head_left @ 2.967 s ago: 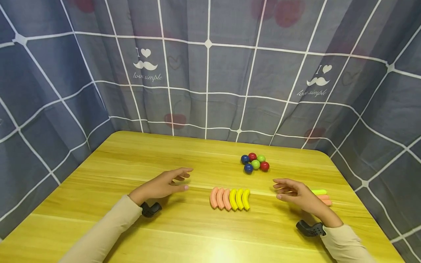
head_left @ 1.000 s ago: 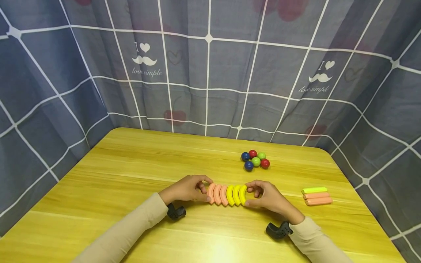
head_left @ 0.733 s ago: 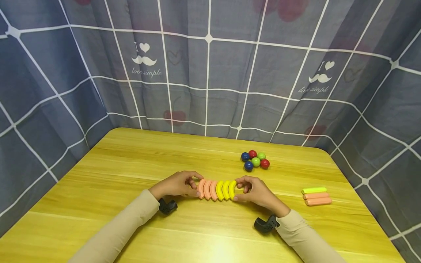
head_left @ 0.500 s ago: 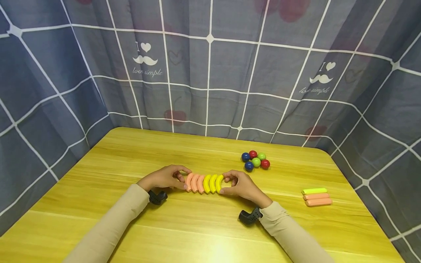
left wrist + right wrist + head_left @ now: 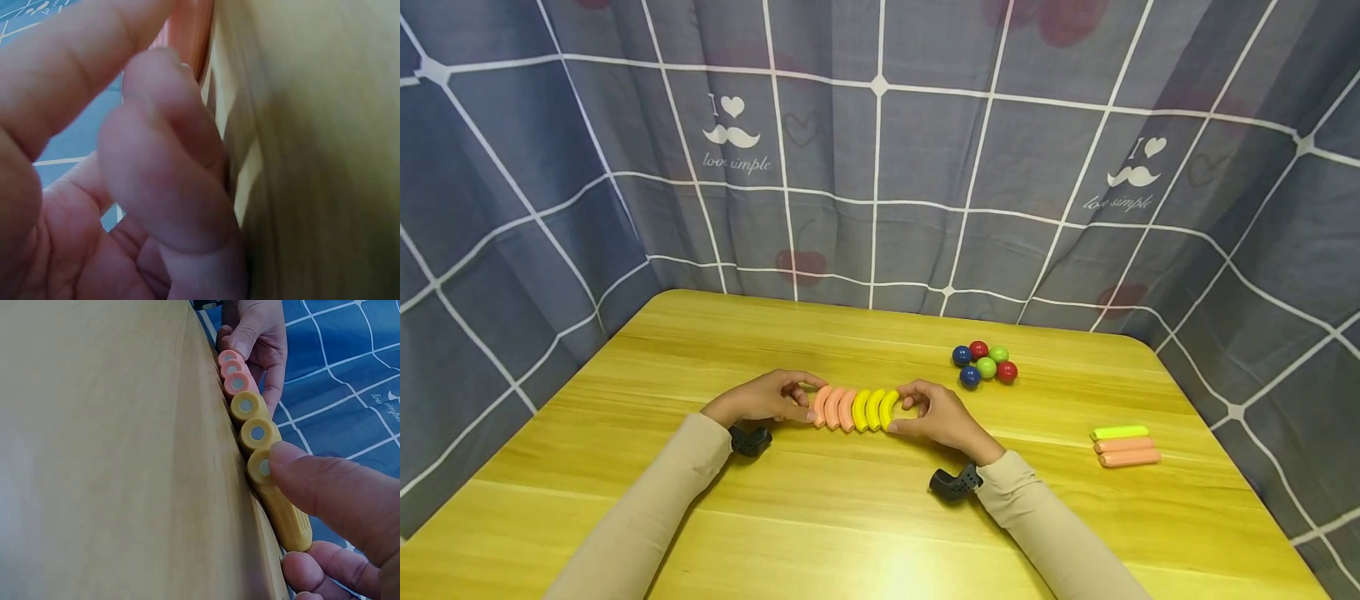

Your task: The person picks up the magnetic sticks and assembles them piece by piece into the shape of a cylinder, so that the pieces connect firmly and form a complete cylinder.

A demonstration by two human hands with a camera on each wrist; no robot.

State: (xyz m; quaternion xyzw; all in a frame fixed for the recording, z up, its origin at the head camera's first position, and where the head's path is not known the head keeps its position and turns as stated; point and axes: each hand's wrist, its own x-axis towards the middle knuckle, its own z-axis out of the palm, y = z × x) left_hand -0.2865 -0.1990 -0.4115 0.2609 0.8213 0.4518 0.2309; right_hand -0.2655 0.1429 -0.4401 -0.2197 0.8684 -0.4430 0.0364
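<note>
Three pink curved magnetic sticks (image 5: 833,409) and three yellow curved magnetic sticks (image 5: 874,411) lie side by side in one row on the table. At the row's left end my left hand (image 5: 766,396) pinches the outermost pink stick, thumb at its near end and a finger at its far end. My right hand (image 5: 943,414) does the same with the outermost yellow stick (image 5: 284,515). Round grey discs show in the sticks' near ends in the right wrist view. Fingers cover most of the pink stick (image 5: 190,31) in the left wrist view.
Several glossy blue, red and green balls (image 5: 987,367) sit clustered behind and right of my right hand. Farther right lie straight sticks, one lime (image 5: 1120,432) and two pink (image 5: 1129,457). A grey-blue checked curtain (image 5: 827,233) encloses the wooden table (image 5: 820,517).
Both hands came in from the sides and took hold of the row's two ends. Since then hands and row have slid left and away from me together. Balls and straight sticks stayed put.
</note>
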